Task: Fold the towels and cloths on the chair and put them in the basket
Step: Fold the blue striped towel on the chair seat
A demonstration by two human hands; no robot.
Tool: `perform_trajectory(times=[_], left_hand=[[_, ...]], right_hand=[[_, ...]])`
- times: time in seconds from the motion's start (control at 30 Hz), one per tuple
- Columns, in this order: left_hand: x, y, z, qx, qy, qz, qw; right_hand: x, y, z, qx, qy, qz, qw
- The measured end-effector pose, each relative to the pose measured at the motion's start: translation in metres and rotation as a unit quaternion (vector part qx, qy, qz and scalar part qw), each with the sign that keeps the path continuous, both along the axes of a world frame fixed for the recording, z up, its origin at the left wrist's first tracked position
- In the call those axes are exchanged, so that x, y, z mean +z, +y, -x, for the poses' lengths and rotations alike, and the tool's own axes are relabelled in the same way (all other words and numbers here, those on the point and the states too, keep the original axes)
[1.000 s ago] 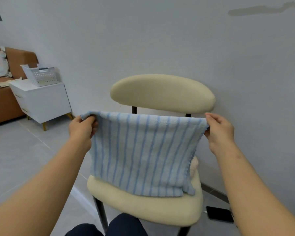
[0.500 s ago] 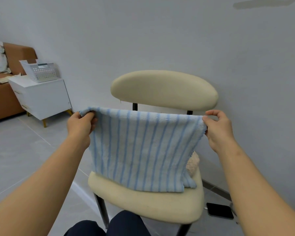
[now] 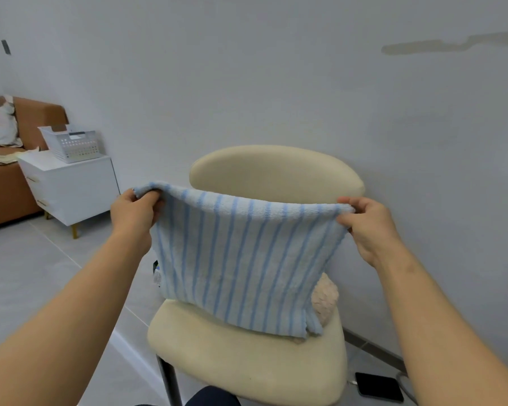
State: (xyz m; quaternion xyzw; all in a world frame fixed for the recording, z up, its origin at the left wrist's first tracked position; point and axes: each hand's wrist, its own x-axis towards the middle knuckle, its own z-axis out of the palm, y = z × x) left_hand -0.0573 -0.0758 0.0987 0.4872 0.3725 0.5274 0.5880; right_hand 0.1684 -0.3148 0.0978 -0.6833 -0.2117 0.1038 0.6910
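Hanging between both hands, the striped towel (image 3: 241, 259) spreads in front of the chair (image 3: 232, 356). Its top edge runs side to side and sags a little, and its blue stripes run top to bottom. The lower edge rests on the seat. The left grip (image 3: 135, 213) pinches the top left corner, fingers curled over the cloth. The right grip (image 3: 367, 227) pinches the top right corner. A fluffy beige cloth (image 3: 324, 300) lies on the seat behind the towel, half hidden. The white basket (image 3: 74, 145) stands well apart on a white cabinet (image 3: 71, 189) at far left. I cannot tell what it holds.
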Motion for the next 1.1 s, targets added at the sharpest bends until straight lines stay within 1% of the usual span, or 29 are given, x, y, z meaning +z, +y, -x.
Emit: perform_trajectory(times=[0.2, 0.33, 0.4, 0.47, 0.57, 0.67, 0.77, 0.87, 0.9, 0.97, 1.1], left_hand=[[0.007, -0.002, 0.004, 0.000, -0.009, -0.014, 1.000], [0.009, -0.002, 0.004, -0.008, -0.005, -0.027, 1.000], [0.009, -0.001, 0.005, -0.010, 0.007, -0.038, 0.999], [0.010, -0.002, 0.005, -0.013, 0.021, -0.052, 0.998], [0.012, -0.005, 0.004, -0.013, 0.034, -0.081, 0.996], [0.013, -0.003, 0.000, -0.008, 0.061, -0.093, 0.994], [0.006, 0.002, -0.011, -0.018, 0.098, -0.058, 0.993], [0.003, 0.006, -0.029, -0.047, 0.114, -0.010, 0.992], [0.005, 0.009, -0.036, -0.056, 0.108, -0.005, 0.993], [0.015, 0.014, -0.047, -0.073, 0.065, -0.003, 0.995], [0.039, 0.024, -0.060, -0.086, -0.054, -0.025, 0.995]], right_hand=[[0.008, -0.010, -0.005, -0.023, -0.065, 0.042, 0.997], [0.011, -0.015, -0.010, -0.025, -0.088, 0.067, 0.994], [0.013, -0.016, -0.009, -0.042, -0.106, 0.071, 0.991], [0.015, -0.016, -0.008, -0.064, -0.115, 0.048, 0.990], [0.017, -0.019, -0.012, -0.108, -0.110, -0.010, 0.988], [0.016, -0.020, -0.018, -0.147, -0.111, -0.013, 0.983], [0.013, -0.011, -0.025, -0.149, -0.078, -0.006, 0.986], [0.013, 0.006, -0.026, -0.107, 0.000, -0.008, 0.994], [0.016, 0.012, -0.026, -0.087, 0.022, -0.009, 0.996], [0.023, 0.022, -0.028, -0.062, 0.044, -0.028, 0.997], [0.042, 0.033, -0.039, -0.045, 0.034, -0.123, 0.991]])
